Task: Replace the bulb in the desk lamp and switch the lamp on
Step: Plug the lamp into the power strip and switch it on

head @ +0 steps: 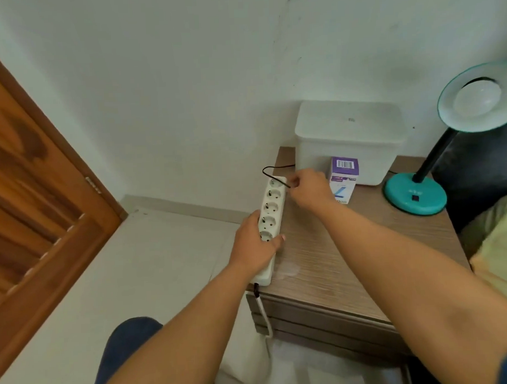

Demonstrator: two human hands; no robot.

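A white power strip (272,217) is seen lying along the left edge of the brown worktop (349,251), near the middle of the frame. Its lower part is gripped by the left hand (255,243), with the fingers wrapped around it. A thin black cord (270,171) is pinched in the closed right hand (309,188), just above the top socket of the strip. A teal desk lamp (416,196) is placed at the right of the frame, with its shade tipped up and a white bulb (477,97) seen inside. A small purple and white box (343,178) is set between the right hand and the lamp base. A white tub with a lid (349,136) is placed behind the box, against the wall.
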